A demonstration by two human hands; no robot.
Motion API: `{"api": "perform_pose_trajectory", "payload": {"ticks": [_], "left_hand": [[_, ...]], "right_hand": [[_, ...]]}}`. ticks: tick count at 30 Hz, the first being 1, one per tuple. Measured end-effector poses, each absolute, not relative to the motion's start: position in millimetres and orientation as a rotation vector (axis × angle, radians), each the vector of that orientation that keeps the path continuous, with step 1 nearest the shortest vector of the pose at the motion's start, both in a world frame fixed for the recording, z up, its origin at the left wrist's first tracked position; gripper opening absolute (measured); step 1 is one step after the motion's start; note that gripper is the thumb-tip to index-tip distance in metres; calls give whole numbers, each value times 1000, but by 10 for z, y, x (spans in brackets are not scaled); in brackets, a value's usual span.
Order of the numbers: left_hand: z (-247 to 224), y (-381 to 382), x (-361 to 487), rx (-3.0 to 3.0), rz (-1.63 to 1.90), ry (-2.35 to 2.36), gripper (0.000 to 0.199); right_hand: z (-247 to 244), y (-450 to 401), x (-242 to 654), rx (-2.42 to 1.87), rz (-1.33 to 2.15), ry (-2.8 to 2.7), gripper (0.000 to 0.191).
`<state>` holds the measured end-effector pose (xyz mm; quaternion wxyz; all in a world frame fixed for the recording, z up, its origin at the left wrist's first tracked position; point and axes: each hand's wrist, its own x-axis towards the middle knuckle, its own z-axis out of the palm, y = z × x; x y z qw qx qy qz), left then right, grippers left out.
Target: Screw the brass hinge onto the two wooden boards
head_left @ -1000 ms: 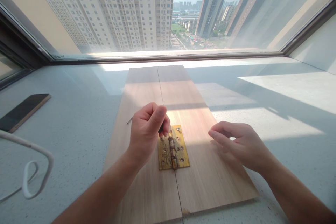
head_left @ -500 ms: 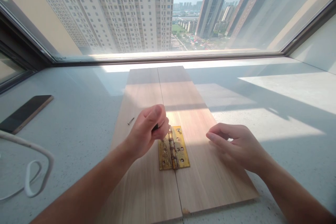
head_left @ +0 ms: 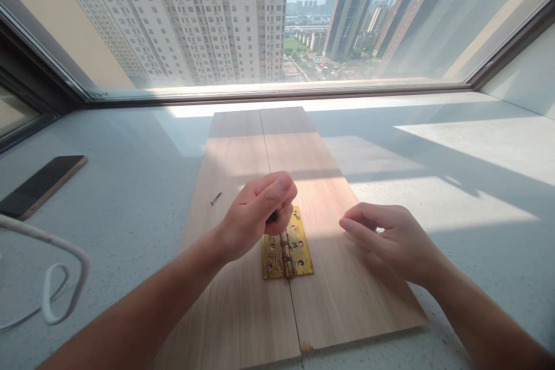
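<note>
My left hand (head_left: 264,214) is closed in a fist over the upper end of a brass-coloured hinge (head_left: 299,257). A bit of a black handle (head_left: 272,217) shows inside the fist; the rest of it is hidden. The worn hinge lies opened flat across the seam between two pale wooden boards (head_left: 243,312), with several holes in its leaves. My right hand (head_left: 390,237) is at the right board's outer edge, thumb and fingertips together; whether anything is between them I cannot tell. A loose screw (head_left: 215,198) lies on the left board.
A phone (head_left: 43,185) and a looped white cable (head_left: 82,266) lie at the left on the speckled white sill (head_left: 130,185). Behind the boards runs the window frame (head_left: 277,95). Sunlight and shadow bands cross the sill.
My left fist has shifted to the right over the hinge and turned slightly, covering more of its upper end. My right hand stays almost where it was.
</note>
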<state>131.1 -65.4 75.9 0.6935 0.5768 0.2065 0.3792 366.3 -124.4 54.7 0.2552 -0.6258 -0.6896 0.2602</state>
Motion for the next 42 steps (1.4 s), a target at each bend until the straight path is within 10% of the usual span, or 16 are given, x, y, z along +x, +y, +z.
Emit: {"api": "perform_pose_trajectory", "payload": {"ticks": [7,16,23,36,42], "left_hand": [[690,-880,1434,1211,1388,883,48],[748,-661,1311,1229,860,464,50],[635,-633,1306,1206,1347,738,43],[657,-634,1362,1275,939,407,37],[666,-724,1393,1329,1305,775,36]], "right_hand": [[565,-1259,3661,-1693,693,-1870,32],[539,-1257,3646,-1684,694,-1900,32],[545,-1261,3658,-1713,696,-1880,33],[530,-1235,3639,-1748,737,-1873,34],[524,-1237,3658,-1747,737,-1859,35]]}}
